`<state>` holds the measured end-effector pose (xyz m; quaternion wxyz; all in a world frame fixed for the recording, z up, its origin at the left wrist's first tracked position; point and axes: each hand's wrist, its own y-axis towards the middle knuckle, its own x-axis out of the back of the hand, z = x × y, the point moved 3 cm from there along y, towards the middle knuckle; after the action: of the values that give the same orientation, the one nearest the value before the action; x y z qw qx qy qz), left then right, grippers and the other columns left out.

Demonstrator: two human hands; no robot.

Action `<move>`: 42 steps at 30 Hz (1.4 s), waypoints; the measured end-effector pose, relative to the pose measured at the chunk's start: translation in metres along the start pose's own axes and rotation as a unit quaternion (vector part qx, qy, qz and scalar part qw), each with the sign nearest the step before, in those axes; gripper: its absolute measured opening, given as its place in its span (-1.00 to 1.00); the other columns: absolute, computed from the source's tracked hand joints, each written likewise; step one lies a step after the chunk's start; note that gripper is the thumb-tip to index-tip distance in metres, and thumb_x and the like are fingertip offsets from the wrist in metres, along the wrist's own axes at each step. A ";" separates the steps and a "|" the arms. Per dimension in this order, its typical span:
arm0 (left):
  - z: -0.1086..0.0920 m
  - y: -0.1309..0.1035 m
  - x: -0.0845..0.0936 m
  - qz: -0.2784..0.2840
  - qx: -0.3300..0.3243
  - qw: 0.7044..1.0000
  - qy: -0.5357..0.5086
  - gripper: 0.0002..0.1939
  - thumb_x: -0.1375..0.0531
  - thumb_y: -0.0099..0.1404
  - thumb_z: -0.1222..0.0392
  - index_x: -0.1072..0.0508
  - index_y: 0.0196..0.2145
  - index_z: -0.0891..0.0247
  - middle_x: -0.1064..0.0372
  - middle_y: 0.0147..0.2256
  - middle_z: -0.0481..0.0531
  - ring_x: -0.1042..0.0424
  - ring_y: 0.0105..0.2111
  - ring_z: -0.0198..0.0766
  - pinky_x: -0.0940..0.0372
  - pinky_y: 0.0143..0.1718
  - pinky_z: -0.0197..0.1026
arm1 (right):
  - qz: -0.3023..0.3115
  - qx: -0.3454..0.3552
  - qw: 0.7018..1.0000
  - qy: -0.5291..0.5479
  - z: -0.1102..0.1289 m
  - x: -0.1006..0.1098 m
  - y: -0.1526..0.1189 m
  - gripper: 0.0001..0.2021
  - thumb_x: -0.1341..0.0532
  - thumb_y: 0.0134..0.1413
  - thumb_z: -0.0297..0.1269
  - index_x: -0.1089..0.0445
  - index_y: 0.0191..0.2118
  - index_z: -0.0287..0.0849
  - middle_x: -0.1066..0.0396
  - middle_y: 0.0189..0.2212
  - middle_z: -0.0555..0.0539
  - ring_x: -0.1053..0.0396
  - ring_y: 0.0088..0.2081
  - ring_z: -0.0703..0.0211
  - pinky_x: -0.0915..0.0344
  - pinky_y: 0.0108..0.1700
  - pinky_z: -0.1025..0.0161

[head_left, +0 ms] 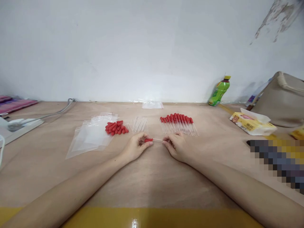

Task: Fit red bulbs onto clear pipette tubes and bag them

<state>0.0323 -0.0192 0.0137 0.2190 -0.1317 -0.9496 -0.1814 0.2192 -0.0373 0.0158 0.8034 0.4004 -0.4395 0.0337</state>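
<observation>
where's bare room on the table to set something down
The tabletop is bare between the left forearm and right forearm, and between the red-topped droppers and tissue pack. Crowded: beyond the left hand and forearm, with plastic bags, red bulbs and thin tubes.

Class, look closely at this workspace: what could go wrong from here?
1. The thin tube between the red bulb in the left hand and the right hand looks slender; it might bend or snap if pushed askew.
2. The right hand sits close to the row of red-tipped tubes and could nudge it.
3. The loose red bulbs look rounded and might roll if knocked.
</observation>
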 end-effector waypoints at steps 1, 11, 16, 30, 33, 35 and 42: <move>0.000 0.000 0.000 -0.001 -0.007 1.000 0.013 -0.78 -0.20 0.12 0.11 -0.37 -0.34 0.32 -0.42 -0.39 0.02 -0.40 -0.43 -0.31 -0.32 -0.39 -0.27 | 0.004 0.003 1.000 0.002 0.000 -0.001 0.000 -0.91 -0.07 0.11 -0.35 -0.29 -0.37 -0.17 -0.42 -0.48 0.02 -0.28 -0.46 0.28 -0.08 -0.19 0.18; 0.007 -0.003 -0.001 0.045 -0.053 0.996 0.052 -0.76 -0.11 0.22 0.11 -0.47 -0.28 0.31 -0.41 -0.46 -0.02 -0.37 -0.45 -0.33 -0.28 -0.39 -0.31 | 0.038 0.046 0.997 0.047 -0.005 -0.002 0.000 -0.86 -0.04 0.15 -0.35 -0.33 -0.34 -0.16 -0.42 -0.43 0.01 -0.28 -0.42 0.29 -0.05 -0.21 0.23; 0.002 -0.006 -0.002 0.071 -0.059 0.995 0.049 -0.78 -0.09 0.23 0.18 -0.47 -0.27 0.33 -0.40 -0.53 -0.04 -0.37 -0.50 -0.36 -0.28 -0.41 -0.33 | 0.055 0.055 0.995 0.069 -0.007 -0.001 0.003 -0.88 -0.09 0.12 -0.38 -0.37 -0.35 -0.15 -0.40 -0.45 0.04 -0.28 -0.43 0.34 0.00 -0.20 0.24; 0.002 -0.007 -0.002 0.043 -0.101 0.986 0.129 -0.78 -0.11 0.23 0.12 -0.48 -0.27 0.25 -0.47 -0.43 -0.03 -0.42 -0.45 -0.33 -0.31 -0.40 -0.32 | -0.028 0.179 0.972 -0.148 0.008 0.001 -0.003 -0.76 0.02 0.13 -0.47 -0.38 -0.36 -0.24 -0.36 -0.50 -0.08 -0.24 -0.43 0.22 -0.02 -0.29 0.22; -0.003 -0.005 0.001 0.012 -0.142 0.980 0.140 -0.79 -0.14 0.21 0.15 -0.48 -0.23 0.25 -0.48 -0.30 0.02 -0.44 -0.35 -0.29 -0.33 -0.29 -0.29 | -0.038 0.152 0.980 -0.123 0.003 -0.001 -0.003 -0.79 0.01 0.16 -0.40 -0.36 -0.30 -0.27 -0.36 -0.44 -0.11 -0.24 -0.38 0.20 -0.08 -0.28 0.25; -0.007 -0.005 0.003 0.007 -0.165 0.973 0.160 -0.79 -0.15 0.21 0.17 -0.47 -0.22 0.25 -0.48 -0.27 0.03 -0.45 -0.31 -0.28 -0.32 -0.25 -0.28 | -0.040 0.119 0.987 -0.100 -0.002 -0.002 -0.001 -0.80 -0.01 0.17 -0.34 -0.36 -0.29 -0.25 -0.36 -0.41 -0.12 -0.25 -0.36 0.19 -0.10 -0.27 0.26; -0.008 -0.004 0.003 0.002 -0.191 0.957 0.218 -0.81 -0.11 0.24 0.13 -0.49 -0.31 0.23 -0.49 -0.38 0.00 -0.44 -0.38 -0.28 -0.30 -0.27 -0.23 | -0.012 0.117 0.991 -0.069 0.002 0.000 0.002 -0.81 -0.02 0.16 -0.34 -0.36 -0.38 -0.19 -0.39 -0.47 -0.03 -0.25 -0.37 0.23 -0.04 -0.18 0.19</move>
<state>0.0313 -0.0253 0.0211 0.3916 -0.1304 -0.8261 -0.3837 0.2166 -0.0372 0.0178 0.7190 0.4985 -0.4820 0.0472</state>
